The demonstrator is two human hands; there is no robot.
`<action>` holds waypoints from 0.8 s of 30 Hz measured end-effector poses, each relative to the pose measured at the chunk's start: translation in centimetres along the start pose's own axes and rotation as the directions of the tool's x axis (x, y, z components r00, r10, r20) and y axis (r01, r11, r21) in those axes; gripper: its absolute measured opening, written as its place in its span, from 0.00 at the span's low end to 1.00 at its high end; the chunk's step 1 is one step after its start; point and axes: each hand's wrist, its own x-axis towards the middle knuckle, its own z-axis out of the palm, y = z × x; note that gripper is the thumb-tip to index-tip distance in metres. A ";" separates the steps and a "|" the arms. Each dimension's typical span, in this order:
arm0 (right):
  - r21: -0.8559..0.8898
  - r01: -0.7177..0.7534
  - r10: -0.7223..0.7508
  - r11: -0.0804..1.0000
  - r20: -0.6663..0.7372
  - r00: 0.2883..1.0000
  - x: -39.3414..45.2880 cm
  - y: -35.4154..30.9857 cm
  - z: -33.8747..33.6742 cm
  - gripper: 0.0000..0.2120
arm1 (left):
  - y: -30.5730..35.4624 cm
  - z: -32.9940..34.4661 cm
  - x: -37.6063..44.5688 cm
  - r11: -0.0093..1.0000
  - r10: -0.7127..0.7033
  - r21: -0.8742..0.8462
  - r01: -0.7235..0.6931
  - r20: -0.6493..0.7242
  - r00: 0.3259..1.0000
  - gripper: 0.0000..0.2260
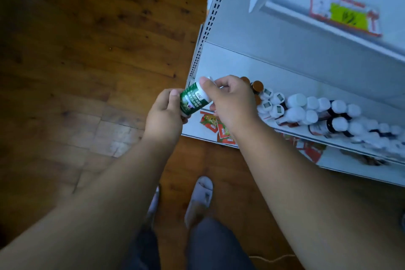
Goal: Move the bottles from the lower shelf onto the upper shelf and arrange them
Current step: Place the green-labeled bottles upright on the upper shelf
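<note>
A white bottle with a green label [192, 101] is held tilted in front of the shelf unit's left end. My left hand [164, 114] grips its lower end and my right hand [230, 101] holds its capped upper end. Behind my right hand, the upper shelf [285, 74] carries a packed row of white-capped bottles [311, 109] and two brown-capped ones [256, 87]. The lower shelf [197, 131] shows below, partly hidden by my arm.
Red and green sachets [210, 123] lie on the lower shelf near its left end. A higher shelf with a red and yellow price tag [344, 13] hangs above. The wooden floor [87, 50] stretches left; my slippered feet [199, 197] stand below.
</note>
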 end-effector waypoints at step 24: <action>0.174 0.420 -0.396 0.891 -0.158 0.905 -20.6 -12.1 -22.6 0.09 | 17.9 -0.6 -23.5 0.967 0.236 -0.042 -0.252 0.522 0.820 0.09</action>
